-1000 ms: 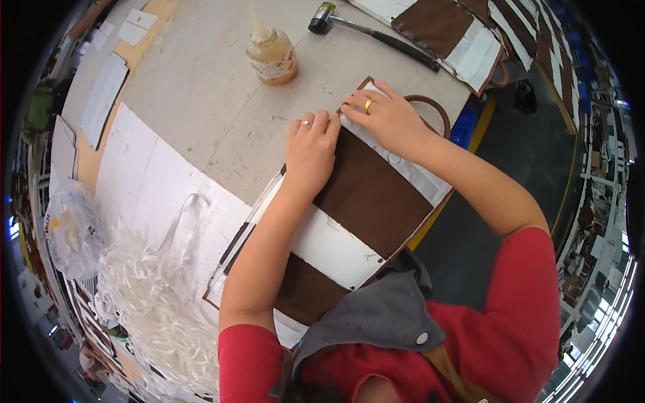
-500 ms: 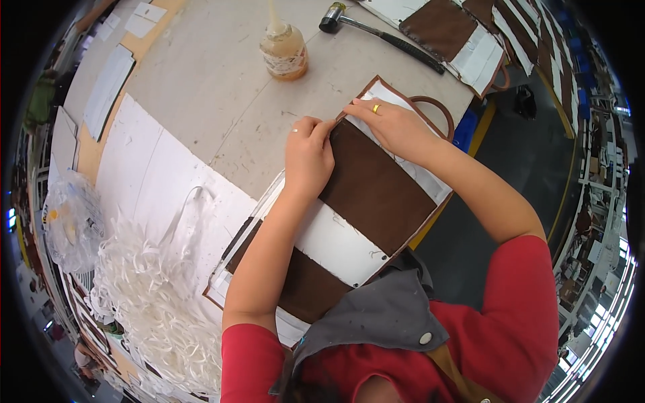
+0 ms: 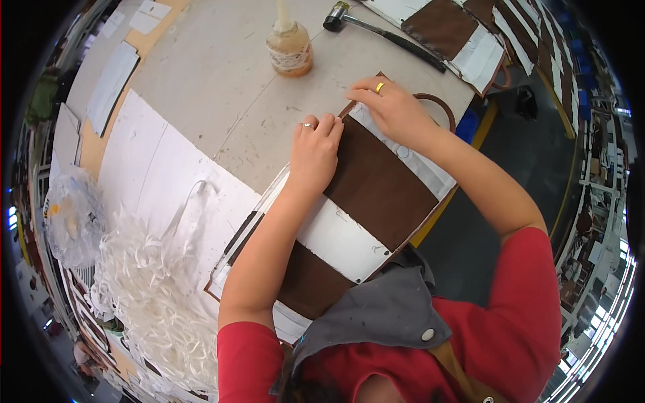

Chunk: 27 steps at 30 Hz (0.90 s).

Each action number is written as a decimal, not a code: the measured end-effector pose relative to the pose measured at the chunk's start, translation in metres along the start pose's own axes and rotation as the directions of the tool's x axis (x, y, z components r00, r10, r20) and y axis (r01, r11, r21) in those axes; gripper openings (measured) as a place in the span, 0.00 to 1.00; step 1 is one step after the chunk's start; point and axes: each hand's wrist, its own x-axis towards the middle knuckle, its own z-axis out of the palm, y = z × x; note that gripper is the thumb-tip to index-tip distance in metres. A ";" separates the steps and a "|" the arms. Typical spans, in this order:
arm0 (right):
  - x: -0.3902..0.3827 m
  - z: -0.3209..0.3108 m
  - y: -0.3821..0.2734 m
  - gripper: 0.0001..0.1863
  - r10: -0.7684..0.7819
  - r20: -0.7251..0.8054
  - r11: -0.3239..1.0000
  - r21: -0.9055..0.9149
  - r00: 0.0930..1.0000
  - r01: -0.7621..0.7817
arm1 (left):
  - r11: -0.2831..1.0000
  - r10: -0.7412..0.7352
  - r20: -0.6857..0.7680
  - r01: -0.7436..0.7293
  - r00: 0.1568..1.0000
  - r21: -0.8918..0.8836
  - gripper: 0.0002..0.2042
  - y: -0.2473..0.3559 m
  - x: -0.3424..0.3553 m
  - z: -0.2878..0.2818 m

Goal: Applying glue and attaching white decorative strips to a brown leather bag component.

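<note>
An unfinished bag panel (image 3: 379, 181), brown with white bands and a thin brown border, lies slantwise on the table before me. Its curved brown handle (image 3: 440, 104) sticks out past the far right side. My left hand (image 3: 316, 151) is closed at the panel's far left edge, its fingertips pinching the border. Just to the right, my right hand (image 3: 396, 114) is bent over the same edge near the far corner, thumb and fingers closed on the border. The fingertips' undersides are hidden.
Beyond my hands stand a glue bottle (image 3: 290, 50) with a brush-like stem and a black-handled hammer (image 3: 383, 37). More brown-and-white panels (image 3: 440, 30) lie at the far right. On the left are a heap of white strips (image 3: 144, 289) and a clear plastic bag (image 3: 74, 218).
My right hand has shifted slightly along the edge toward the far corner, away from my left hand. The left hand has moved a little to the right.
</note>
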 end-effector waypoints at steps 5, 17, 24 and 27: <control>-0.011 0.015 -0.009 0.18 -0.087 0.031 0.993 0.086 0.996 0.084 | 1.000 -0.028 0.020 0.027 0.999 0.012 0.13 0.002 0.000 -0.002; -0.016 0.015 -0.011 0.22 0.015 0.060 0.986 0.165 0.998 -0.024 | 0.743 -0.450 0.106 0.437 0.887 -0.507 0.10 -0.001 -0.014 -0.017; -0.013 0.012 -0.022 0.21 -0.049 0.168 0.997 0.072 0.985 0.038 | 0.980 -0.143 -0.011 0.140 0.990 -0.139 0.13 -0.004 -0.027 -0.013; -0.015 0.018 -0.017 0.19 -0.260 0.060 0.880 -0.397 0.964 0.262 | 0.998 -0.057 -0.023 0.057 0.998 -0.009 0.14 0.000 -0.025 -0.014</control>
